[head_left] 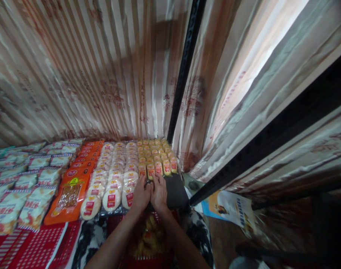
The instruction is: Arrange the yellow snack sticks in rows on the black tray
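Small yellow snack packets point(158, 153) with red labels stand in tight rows on a dark shelf board point(174, 190). At the front of these rows, my left hand point(141, 195) has its fingers closed against a packet at the lower left. Beside it, my right hand point(159, 192) reaches forward, fingertips bent onto the front packets. The two hands nearly touch at the thumbs. Fingers partly hide what they grip. Between my forearms, a red basket point(143, 257) on my lap holds more yellow packets point(150, 235).
Left of my hands lie rows of round white packaged cakes point(112, 196), orange snack bags point(68, 198) and white bags point(37, 201). Another red basket point(36, 246) sits at lower left. Black metal posts point(184, 71) rise behind and to the right, against wrinkled plastic sheeting point(117, 67).
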Demonstrator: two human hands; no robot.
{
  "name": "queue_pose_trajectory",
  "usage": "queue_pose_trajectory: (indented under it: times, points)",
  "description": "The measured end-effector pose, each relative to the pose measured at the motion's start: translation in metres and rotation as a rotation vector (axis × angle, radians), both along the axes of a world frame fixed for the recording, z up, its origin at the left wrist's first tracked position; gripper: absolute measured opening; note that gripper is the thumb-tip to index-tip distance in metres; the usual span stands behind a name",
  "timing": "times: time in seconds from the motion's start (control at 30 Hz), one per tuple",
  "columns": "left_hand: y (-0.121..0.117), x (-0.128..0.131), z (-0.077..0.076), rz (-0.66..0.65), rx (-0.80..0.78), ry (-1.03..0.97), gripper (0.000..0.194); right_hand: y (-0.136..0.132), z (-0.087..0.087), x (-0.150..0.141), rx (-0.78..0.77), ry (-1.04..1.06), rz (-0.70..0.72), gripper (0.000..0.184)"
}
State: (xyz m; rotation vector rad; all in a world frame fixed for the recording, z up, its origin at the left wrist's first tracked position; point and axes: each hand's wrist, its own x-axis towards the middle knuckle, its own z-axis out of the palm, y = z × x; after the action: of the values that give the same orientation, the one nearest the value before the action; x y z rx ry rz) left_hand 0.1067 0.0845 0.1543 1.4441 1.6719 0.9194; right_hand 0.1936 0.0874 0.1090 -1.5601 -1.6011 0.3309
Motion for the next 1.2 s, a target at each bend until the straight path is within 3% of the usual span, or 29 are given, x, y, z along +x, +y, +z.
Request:
queue_pose_trajectory:
  times: [0.27,0.53,0.7,0.97,1.2]
  points:
    - [0.001,0.001,-0.003,-0.039,0.039,0.122,0.057,0.0,-0.011,0.001,0.071,-0.009,-0.003,0.048]
    - [0.002,0.003,0.0,-0.044,0.059,0.228,0.057,-0.002,-0.015,0.0,0.033,0.021,-0.01,0.048]
    - [0.002,0.004,0.002,-0.077,0.071,0.313,0.056,-0.003,-0.013,-0.001,-0.018,0.03,-0.029,0.045]
    - [0.003,0.003,-0.017,-0.068,0.187,0.296,0.055,-0.004,-0.006,-0.001,-0.031,-0.02,-0.037,0.045]
    - [0.004,0.005,-0.013,-0.057,0.159,0.318,0.055,-0.004,-0.004,-0.002,-0.063,-0.047,-0.039,0.044]
